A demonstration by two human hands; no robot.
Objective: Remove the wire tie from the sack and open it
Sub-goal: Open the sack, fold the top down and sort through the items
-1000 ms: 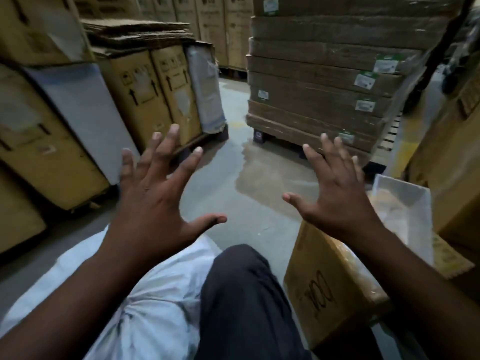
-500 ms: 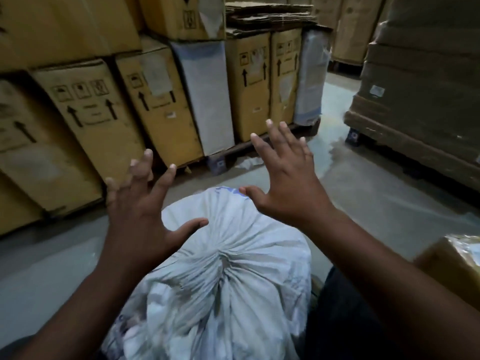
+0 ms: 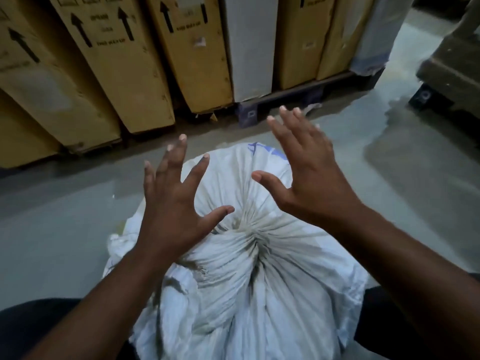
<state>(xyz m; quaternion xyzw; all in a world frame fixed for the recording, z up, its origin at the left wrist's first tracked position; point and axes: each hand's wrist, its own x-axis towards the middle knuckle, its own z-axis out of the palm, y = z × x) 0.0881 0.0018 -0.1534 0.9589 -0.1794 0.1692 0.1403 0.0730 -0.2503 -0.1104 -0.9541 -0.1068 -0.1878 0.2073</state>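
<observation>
From the head view, a white woven sack (image 3: 259,294) stood on the grey concrete floor (image 3: 52,216) directly in front of the person, between two knees in dark trousers (image 3: 33,328) at the bottom corners. Its mouth was drawn tight into a puckered knot of folds (image 3: 250,229) near the middle of the sack's top, with creases fanning out from it on every side. The tie itself could not be made out among the folds. A bit of blue print (image 3: 262,149) showed on the far edge of the cloth. The left hand (image 3: 171,214) hung above the left side of the sack, fingers spread wide and straight, gripping nothing, its thumb pointing toward the puckered folds. The right hand (image 3: 314,178) hovered over the far right part, also splayed wide and holding nothing, palm turned down. I could not tell whether either palm brushed the cloth. Behind the sack, tall yellow cartons (image 3: 122,61) printed with black up-arrows leaned in a row, with a pale grey panel (image 3: 250,48) among them, all standing on a dark pallet (image 3: 280,100). To the right, a darker wet-looking patch (image 3: 415,152) spread across the floor.
</observation>
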